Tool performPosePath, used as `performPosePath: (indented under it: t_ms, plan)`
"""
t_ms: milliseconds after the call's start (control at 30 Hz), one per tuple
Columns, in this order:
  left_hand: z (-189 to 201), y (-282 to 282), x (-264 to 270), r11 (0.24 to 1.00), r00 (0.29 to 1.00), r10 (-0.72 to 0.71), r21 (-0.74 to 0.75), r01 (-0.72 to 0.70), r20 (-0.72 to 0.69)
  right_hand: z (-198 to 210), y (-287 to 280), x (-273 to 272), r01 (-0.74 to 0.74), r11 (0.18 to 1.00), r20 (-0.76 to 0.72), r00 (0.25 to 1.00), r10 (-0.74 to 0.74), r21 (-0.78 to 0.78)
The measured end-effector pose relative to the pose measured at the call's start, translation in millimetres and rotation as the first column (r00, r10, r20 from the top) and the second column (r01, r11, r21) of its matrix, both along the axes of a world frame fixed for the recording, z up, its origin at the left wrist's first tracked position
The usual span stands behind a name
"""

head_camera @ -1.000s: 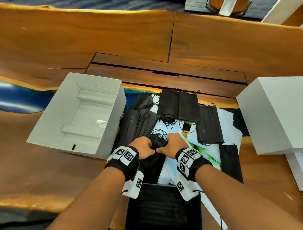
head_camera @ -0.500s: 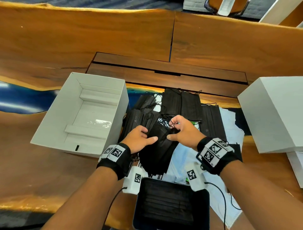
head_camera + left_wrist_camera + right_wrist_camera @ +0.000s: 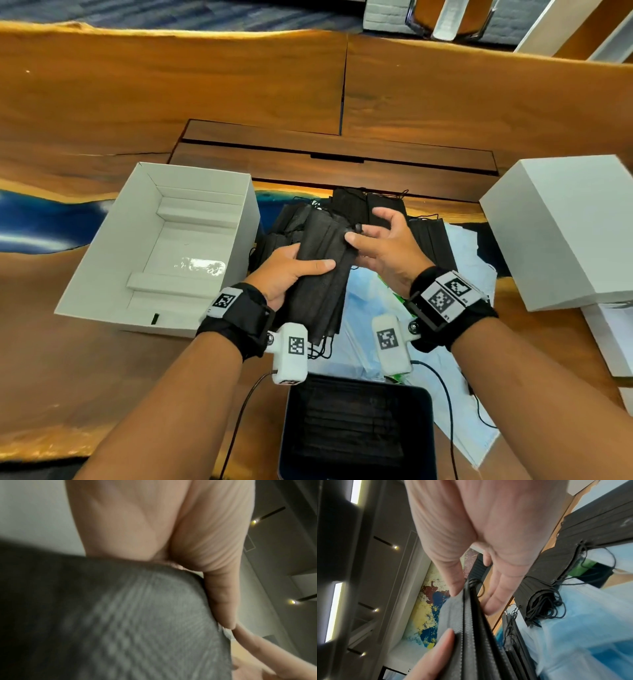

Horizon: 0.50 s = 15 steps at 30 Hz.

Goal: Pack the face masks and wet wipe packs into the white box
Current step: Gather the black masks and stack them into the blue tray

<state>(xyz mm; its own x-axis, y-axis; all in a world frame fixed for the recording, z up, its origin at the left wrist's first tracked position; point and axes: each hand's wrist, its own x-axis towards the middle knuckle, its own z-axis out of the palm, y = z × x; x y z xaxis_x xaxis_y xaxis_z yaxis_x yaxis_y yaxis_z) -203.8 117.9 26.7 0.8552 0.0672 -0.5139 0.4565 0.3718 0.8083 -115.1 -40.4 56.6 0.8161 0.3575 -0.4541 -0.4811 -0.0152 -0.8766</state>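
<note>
A stack of black face masks (image 3: 320,270) is held above the bench (image 3: 102,102), just right of the white box (image 3: 102,260). Its long axis runs from near the wrists away and slightly right. The left hand (image 3: 287,270) is clamped on its near half, thumb on top. The right hand (image 3: 387,246) pinches the far edge, thumb above, fingers (image 3: 494,599) below. More masks (image 3: 431,240) lie on the bench beyond.

I see black face masks (image 3: 322,270), a white box (image 3: 161,246), an orange-brown wooden table (image 3: 171,85) streaked blue, light blue plastic wrap (image 3: 356,329) and black-and-white checkered wrist markers (image 3: 445,294).
</note>
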Motion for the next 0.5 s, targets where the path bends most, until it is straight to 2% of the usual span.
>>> performPosePath:
  t_ms: [33, 100, 167, 200, 233, 300, 333, 367, 433, 500]
  plan:
    - [-1, 0, 0, 1.000, 1.000, 0.019, 0.008, -0.019, -0.010, 0, -5, -1, 0.000, 0.999, -0.009, 1.000, -0.001, -0.038]
    - [-4, 1, 1, 0.998, 0.999, 0.044, 0.047, -0.043, -0.030, -1, -19, -7, -0.045, 0.975, 0.016, 0.999, 0.049, -0.218]
    - [-9, 3, 1, 0.993, 0.995, 0.083, 0.094, -0.078, -0.055, -7, -38, -19, -0.204, 0.897, -0.001, 0.975, 0.221, -0.391]
    - [-12, 4, 1, 0.988, 0.992, 0.106, 0.120, -0.097, -0.068, -11, -48, -26, -0.354, 0.821, -0.043, 0.926, 0.376, -0.447]
    - [-14, 5, 1, 0.984, 0.989, 0.123, 0.143, -0.111, -0.077, -16, -56, -34, -0.527, 0.695, -0.103, 0.826, 0.554, -0.489]
    - [-18, 4, 2, 0.978, 0.988, 0.127, 0.178, -0.109, -0.090, -24, -65, -55, -0.773, 0.348, -0.245, 0.533, 0.810, -0.530]
    - [-19, 1, 2, 0.976, 0.988, 0.120, 0.192, -0.101, -0.095, -28, -67, -66, -0.811, 0.200, -0.289, 0.409, 0.866, -0.550]
    - [-19, -1, 3, 0.975, 0.988, 0.117, 0.201, -0.095, -0.101, -34, -66, -76, -0.801, 0.087, -0.300, 0.319, 0.899, -0.592]
    - [-19, -5, 4, 0.975, 0.988, 0.107, 0.206, -0.083, -0.109, -44, -62, -91, -0.692, -0.041, -0.247, 0.201, 0.948, -0.720]
    - [-17, -10, 5, 0.976, 0.989, 0.094, 0.205, -0.069, -0.114, -49, -61, -99, -0.590, -0.073, -0.183, 0.130, 0.974, -0.804]
